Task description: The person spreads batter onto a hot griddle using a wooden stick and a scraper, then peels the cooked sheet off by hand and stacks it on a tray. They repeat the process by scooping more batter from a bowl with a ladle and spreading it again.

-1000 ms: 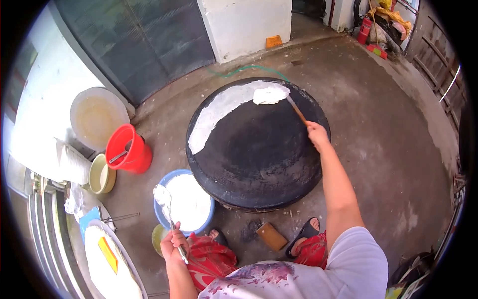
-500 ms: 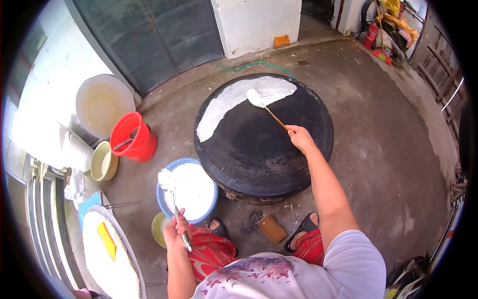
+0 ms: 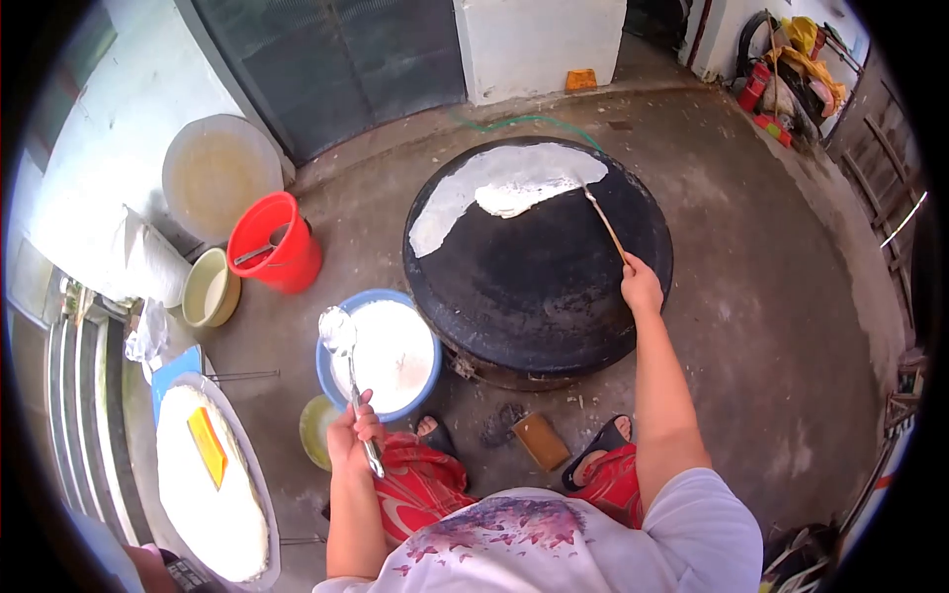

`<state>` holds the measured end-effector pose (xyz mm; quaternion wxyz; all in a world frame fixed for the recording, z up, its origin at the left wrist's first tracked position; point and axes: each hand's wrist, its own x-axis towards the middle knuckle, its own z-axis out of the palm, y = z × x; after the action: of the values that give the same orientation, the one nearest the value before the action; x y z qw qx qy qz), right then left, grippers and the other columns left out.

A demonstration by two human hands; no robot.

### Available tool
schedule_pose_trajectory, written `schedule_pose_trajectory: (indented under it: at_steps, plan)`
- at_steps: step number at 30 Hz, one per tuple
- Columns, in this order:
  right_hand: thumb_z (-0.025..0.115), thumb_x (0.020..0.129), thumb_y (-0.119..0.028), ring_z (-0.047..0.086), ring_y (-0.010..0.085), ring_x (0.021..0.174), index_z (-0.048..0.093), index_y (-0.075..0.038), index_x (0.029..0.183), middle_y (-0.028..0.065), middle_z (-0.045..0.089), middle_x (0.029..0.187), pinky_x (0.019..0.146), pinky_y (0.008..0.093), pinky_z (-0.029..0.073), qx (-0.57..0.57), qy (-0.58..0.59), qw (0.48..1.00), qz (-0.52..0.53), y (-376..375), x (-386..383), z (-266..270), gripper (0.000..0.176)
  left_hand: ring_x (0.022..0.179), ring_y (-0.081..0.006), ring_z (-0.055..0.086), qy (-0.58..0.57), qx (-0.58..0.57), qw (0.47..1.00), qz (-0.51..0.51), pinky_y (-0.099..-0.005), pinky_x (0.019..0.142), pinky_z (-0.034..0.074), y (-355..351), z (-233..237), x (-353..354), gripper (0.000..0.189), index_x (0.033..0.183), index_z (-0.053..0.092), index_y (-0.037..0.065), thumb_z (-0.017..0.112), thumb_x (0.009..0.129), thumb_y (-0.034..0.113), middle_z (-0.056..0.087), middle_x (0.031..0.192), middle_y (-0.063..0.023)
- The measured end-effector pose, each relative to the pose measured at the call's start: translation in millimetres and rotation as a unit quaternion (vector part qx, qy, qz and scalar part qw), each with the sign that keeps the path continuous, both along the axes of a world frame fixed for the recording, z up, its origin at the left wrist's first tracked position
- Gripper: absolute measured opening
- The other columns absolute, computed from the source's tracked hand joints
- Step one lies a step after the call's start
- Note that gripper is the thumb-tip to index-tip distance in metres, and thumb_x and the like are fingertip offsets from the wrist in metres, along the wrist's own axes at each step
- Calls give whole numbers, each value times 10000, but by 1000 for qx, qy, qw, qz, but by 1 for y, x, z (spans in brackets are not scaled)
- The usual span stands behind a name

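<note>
My right hand (image 3: 643, 285) is closed round the thin wooden handle of a spreader (image 3: 607, 229). Its far end meets the white batter on the big round black griddle (image 3: 524, 306); its head shows only edge-on. A thin white layer (image 3: 450, 203) curves along the griddle's far side, with a thicker, wetter patch of batter (image 3: 514, 198) on its inner edge. My left hand (image 3: 354, 435) grips a metal ladle (image 3: 356, 387). The ladle's batter-coated bowl hangs over the blue basin (image 3: 435, 371), which holds white batter.
Left of the basin stand a red bucket (image 3: 304, 259) with a utensil inside and a yellowish tub (image 3: 229, 301). An oval board (image 3: 213, 514) bears a white pile and a yellow scraper (image 3: 207, 447). A brick (image 3: 541, 442) lies between my feet. A green hose (image 3: 524, 121) runs behind the griddle.
My right hand has swung the spreader rightward across the griddle, leaving a thick patch of batter on the thin layer. The left hand still holds the ladle over the basin. The view has shifted slightly.
</note>
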<state>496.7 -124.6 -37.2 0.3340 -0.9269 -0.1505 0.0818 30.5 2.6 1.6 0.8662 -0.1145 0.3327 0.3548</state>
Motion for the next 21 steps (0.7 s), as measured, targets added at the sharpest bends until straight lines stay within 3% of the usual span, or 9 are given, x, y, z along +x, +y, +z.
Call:
schedule_pose_trajectory:
  at_steps: [2, 4, 7, 8, 10, 12, 14, 18, 21]
  plan:
    - [499, 853, -150, 595, 231, 931, 571, -94, 1121, 126, 619, 1018, 830, 293, 435, 139, 22, 987, 82, 12, 9, -57, 283, 496, -86, 372, -2, 9, 1000, -6, -200, 403, 320, 1, -1, -1, 304, 1088, 452, -43, 340, 924, 187, 446, 698, -34]
    - [507, 847, -152, 597, 228, 920, 585, -75, 1096, 136, 623, 999, 822, 289, 435, 84, 34, 979, 184, 39, -29, -28, 272, 497, -86, 368, -1, 6, 1000, -5, -201, 402, 319, 0, -1, -1, 303, 1088, 447, -45, 342, 924, 187, 447, 705, -37]
    - [514, 843, -165, 599, 219, 914, 602, -97, 1077, 118, 627, 991, 813, 294, 437, 39, 50, 969, 239, 50, -41, -7, 258, 497, -86, 363, 4, 1, 1000, -5, -201, 397, 315, 0, 3, -1, 307, 1087, 445, -49, 340, 926, 189, 442, 705, -38]
    - [500, 844, -229, 574, 252, 969, 588, -207, 1103, 77, 604, 1054, 846, 332, 436, -8, 68, 968, 241, 45, -36, 4, 274, 497, -86, 363, 5, 2, 1000, -1, -201, 397, 315, 0, 4, -2, 307, 1087, 445, -49, 340, 926, 189, 442, 705, -38]
    - [509, 842, -240, 569, 259, 974, 585, -214, 1103, 69, 603, 1056, 842, 332, 439, -24, 86, 982, 164, 39, -35, 18, 273, 497, -85, 360, 24, 14, 1000, 6, -199, 391, 310, -2, 4, -2, 305, 1084, 445, -50, 338, 927, 188, 439, 702, -37]
    - [514, 841, -242, 568, 261, 975, 582, -205, 1106, 82, 601, 1055, 837, 336, 441, 4, 46, 991, 127, 47, -39, -11, 277, 495, -85, 356, 12, 10, 1000, 9, -197, 388, 305, -5, 5, -3, 304, 1083, 443, -51, 337, 927, 188, 436, 702, -37]
    - [509, 844, -235, 570, 263, 968, 584, -193, 1103, 96, 599, 1055, 834, 337, 443, 30, 37, 969, 243, 61, -49, -24, 273, 495, -84, 351, 16, 18, 1000, 6, -196, 388, 305, -3, 6, -3, 305, 1083, 440, -52, 334, 929, 190, 431, 703, -38]
    - [520, 830, -225, 587, 241, 938, 601, -187, 1080, 89, 618, 1010, 809, 326, 449, 20, 54, 949, 311, 32, -46, 1, 266, 492, -68, 372, 32, 13, 999, -5, -184, 390, 308, -2, 5, -5, 303, 1092, 468, -35, 348, 930, 192, 446, 691, -14]
    - [522, 837, -195, 598, 211, 913, 589, -154, 1102, 92, 633, 979, 797, 296, 447, 21, 29, 987, 158, 10, -47, 0, 277, 494, -70, 368, 44, 24, 999, -7, -187, 392, 307, -3, 5, -7, 309, 1097, 464, -34, 341, 932, 197, 443, 691, -16]
